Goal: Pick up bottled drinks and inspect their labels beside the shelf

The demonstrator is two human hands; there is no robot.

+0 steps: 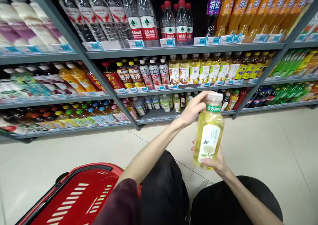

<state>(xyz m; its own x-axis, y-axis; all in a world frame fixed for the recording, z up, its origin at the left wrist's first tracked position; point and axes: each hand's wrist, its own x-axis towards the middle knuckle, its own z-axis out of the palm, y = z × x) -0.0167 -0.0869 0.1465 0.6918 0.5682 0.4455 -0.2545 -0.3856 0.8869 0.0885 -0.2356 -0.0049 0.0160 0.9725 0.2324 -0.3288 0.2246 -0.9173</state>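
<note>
– So, first entry?
– Bottle (210, 137), one, yellow drink, white cap (214, 97); slightly tilted, in mid-air, nearer than the bottom shelf's front edge (159, 119).
– Grip?
– Left hand (192, 112): closed about cap and neck. Right hand (215, 160): grasping the base, thumb across the front.
– Step in hand?
– Handling, I judge: bottle borne at both ends.
– Next move calls for?
– Firm hold at the base, I'd say, and the tilt kept small, whichever way it goes.
– Also listed?
– Basket (85, 175), red, beside the left knee (165, 185); small bottles (167, 104), on the bottom shelf.
</note>
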